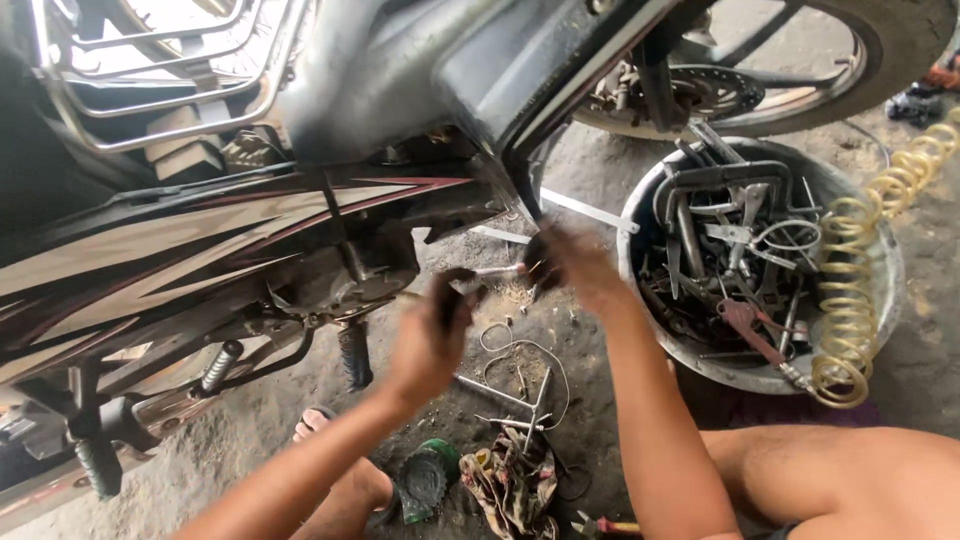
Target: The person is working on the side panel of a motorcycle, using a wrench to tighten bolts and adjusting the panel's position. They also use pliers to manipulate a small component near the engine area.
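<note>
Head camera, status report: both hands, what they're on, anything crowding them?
Left hand and right hand raised, blurred, by the motorcycle's lower body; grip unclear. A thin metal tool between them. Tool-filled basin close right; rag and loose tools below.

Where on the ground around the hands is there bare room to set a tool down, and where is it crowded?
Bare concrete lies between the footpeg and the sandalled foot, and at the far right beyond the yellow coiled hose. It is crowded below the left hand and right hand: a wire loop, loose rods and a rag. The tool basin is full.
</note>
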